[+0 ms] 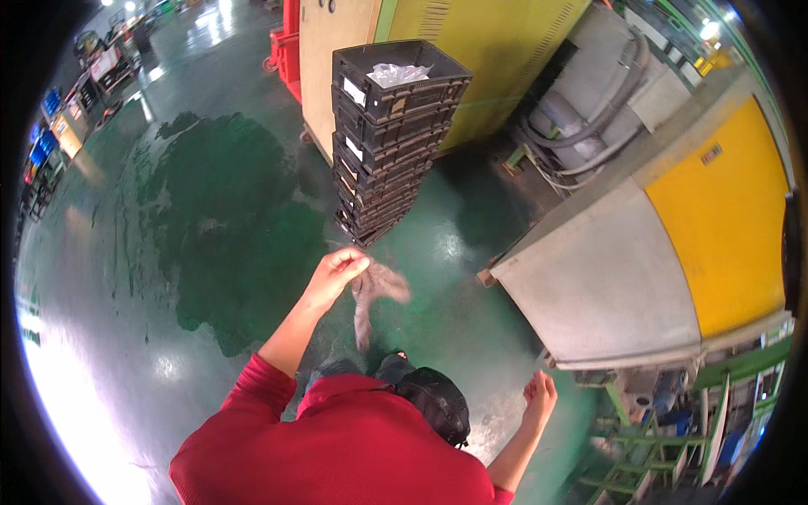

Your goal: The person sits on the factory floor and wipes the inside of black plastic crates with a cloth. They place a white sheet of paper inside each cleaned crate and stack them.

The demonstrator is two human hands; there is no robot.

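Observation:
My left hand [338, 271] is closed, pinching a limp greyish-pink cloth [380, 284] between thumb and fingers. The cloth is smeared by motion; one end hangs down and another swings out to the right. Just beyond that hand rises a tall stack of black plastic crates [396, 126]. White plastic bagging [399, 74] lies in the top crate. Out to the right, my right hand [540, 397] hangs in the air beside the lower corner of a grey and yellow machine cabinet. Its fingers are loosely curled and somewhat apart, and I see nothing in them.
The grey and yellow cabinet [602, 261] stands close on the right. Behind the crates is a large yellow-green machine [480, 50], with thick hoses [589, 143] beside it. A dark wet patch [244, 219] spreads over the green floor on the left. A green rack [665, 446] stands lower right.

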